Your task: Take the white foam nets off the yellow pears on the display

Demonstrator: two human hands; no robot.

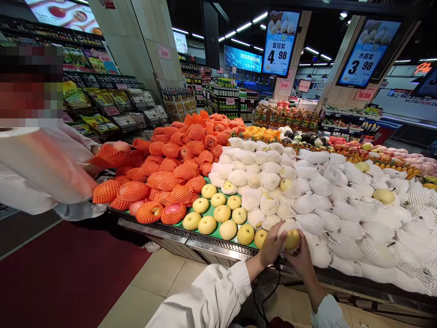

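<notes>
Between my two hands, at the front edge of the fruit stand, is a yellow pear [292,239] partly covered by a white foam net. My left hand [272,241] grips its left side, with the thumb against the net. From the right, my right hand [303,255] holds the same pear; some of its fingers are hidden. Just left of my hands, several bare yellow pears [222,213] rest on a green mat [215,233]. Behind and to the right lie many pears in white foam nets [312,187].
Fruit in red foam nets [166,181] is heaped on the left part of the stand. A person in white [77,150] stands at the far left beside a plastic bag roll [37,168]. A metal rail [153,230] edges the stand. Price screens [280,43] hang above.
</notes>
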